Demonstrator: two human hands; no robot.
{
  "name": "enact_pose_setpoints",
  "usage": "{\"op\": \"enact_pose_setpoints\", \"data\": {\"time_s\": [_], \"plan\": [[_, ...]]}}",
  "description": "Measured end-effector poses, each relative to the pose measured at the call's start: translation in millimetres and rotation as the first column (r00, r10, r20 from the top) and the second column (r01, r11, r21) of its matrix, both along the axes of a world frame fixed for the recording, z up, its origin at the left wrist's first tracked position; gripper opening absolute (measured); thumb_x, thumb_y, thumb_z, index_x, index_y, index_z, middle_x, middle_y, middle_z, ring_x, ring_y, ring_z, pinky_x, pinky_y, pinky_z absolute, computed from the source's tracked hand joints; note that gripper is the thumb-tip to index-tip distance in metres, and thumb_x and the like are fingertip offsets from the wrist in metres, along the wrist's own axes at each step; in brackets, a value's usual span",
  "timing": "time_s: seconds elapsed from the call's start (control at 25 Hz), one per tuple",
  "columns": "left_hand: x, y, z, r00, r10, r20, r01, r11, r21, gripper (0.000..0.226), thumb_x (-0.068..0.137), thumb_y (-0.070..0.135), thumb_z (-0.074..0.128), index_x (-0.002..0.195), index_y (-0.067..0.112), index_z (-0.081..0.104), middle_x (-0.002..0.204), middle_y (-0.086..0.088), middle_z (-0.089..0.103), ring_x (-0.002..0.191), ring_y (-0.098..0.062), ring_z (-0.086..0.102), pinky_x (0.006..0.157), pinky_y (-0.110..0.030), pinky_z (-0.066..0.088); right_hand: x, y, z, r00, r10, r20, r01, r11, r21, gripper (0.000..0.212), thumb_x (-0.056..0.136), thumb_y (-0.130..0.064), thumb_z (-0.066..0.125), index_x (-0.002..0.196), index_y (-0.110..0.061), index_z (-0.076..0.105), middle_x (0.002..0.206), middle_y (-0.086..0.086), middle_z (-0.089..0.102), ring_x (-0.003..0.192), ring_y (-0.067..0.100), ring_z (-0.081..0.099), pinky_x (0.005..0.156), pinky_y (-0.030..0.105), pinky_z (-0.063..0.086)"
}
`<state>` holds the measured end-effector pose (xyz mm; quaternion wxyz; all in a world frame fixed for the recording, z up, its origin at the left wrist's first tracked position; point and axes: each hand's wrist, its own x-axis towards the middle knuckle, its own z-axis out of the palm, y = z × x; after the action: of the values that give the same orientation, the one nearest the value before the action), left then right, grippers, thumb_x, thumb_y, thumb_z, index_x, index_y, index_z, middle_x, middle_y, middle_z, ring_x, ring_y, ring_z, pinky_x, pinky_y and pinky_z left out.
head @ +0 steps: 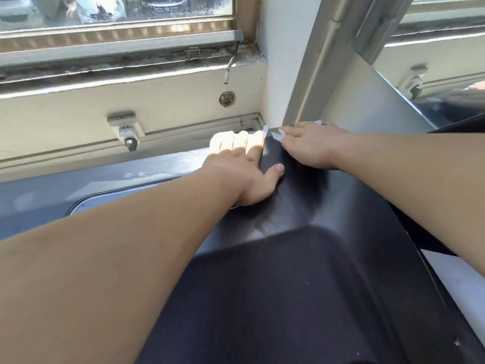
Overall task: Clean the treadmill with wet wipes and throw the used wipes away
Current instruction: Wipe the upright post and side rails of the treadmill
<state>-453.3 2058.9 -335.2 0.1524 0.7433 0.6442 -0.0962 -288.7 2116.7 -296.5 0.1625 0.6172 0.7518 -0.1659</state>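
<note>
Head cam is looking down at the front end of the treadmill (pixel 288 285), which sits right up against the wall under the window (pixel 118 9). Both hands are out at the far right corner of the dark cover, where the grey upright (pixel 354 82) comes down to meet it.

The right hand (pixel 312 145) has the wet wipe (pixel 277 136). You only see white scraps poking out on either side of it, so the fingers look bunched round the wipe and pushing it into the foot of the upright. The left hand (pixel 244 169) is laid flat on the cover's far edge with the fingers straight and the thumb out to the side, holding nothing as far as I can tell. It's blown out by the sun though, so not 100% on that. The two hands are just beside each other, not touching.

So the wipe is already on the job, under the right hand, which is the one nearer the upright. My guess is the stroke either goes up that post, which leans up and to the right, or left along the far edge, which runs alongside the wall.

No bin or wipe pack anywhere in shot, so throwing it away isn't done yet.
</note>
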Motion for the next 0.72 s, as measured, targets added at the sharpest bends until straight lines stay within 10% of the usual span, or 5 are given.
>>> {"op": "enact_pose_setpoints", "data": {"time_s": [0.28, 0.48, 0.72], "plan": [[4.1, 10.5, 5.3, 0.998, 0.003, -0.067, -0.002, 1.0, 0.018, 0.107, 0.076, 0.093, 0.01, 0.162, 0.031, -0.007, 0.162, -0.011, 0.024, 0.149, -0.035, 0.021, 0.12, -0.05, 0.016, 10.3, 11.8, -16.7, 0.996, -0.02, 0.081, 0.013, 0.996, 0.093, 0.065, 0.101, -0.055, 0.009, 0.157, -0.03, 0.029, 0.165, 0.008, 0.028, 0.153, 0.028, 0.021, 0.123, 0.046, 0.017], [9.9, 7.2, 7.9, 0.992, 0.064, -0.11, -0.064, 0.998, 0.002, 0.107, 0.077, 0.094, 0.009, 0.161, 0.03, -0.009, 0.167, -0.014, 0.016, 0.152, -0.037, 0.018, 0.121, -0.051, 0.016, 21.8, -20.8, -30.0, 0.971, -0.195, 0.14, 0.165, 0.966, 0.201, 0.083, 0.097, -0.067, 0.005, 0.163, -0.017, 0.004, 0.168, 0.022, 0.003, 0.157, 0.033, 0.003, 0.126, 0.047, 0.005], [43.9, -23.7, 2.3, 0.999, 0.012, -0.036, -0.011, 0.999, 0.034, 0.072, 0.103, 0.057, 0.01, 0.162, 0.021, -0.014, 0.171, -0.01, -0.007, 0.156, -0.035, 0.0, 0.124, -0.053, 0.001, 43.4, -92.4, -26.4, 0.999, -0.041, -0.01, 0.042, 0.981, 0.191, 0.071, 0.102, -0.055, 0.012, 0.163, -0.02, -0.002, 0.17, 0.009, -0.011, 0.157, 0.021, -0.012, 0.127, 0.041, -0.004]]}}
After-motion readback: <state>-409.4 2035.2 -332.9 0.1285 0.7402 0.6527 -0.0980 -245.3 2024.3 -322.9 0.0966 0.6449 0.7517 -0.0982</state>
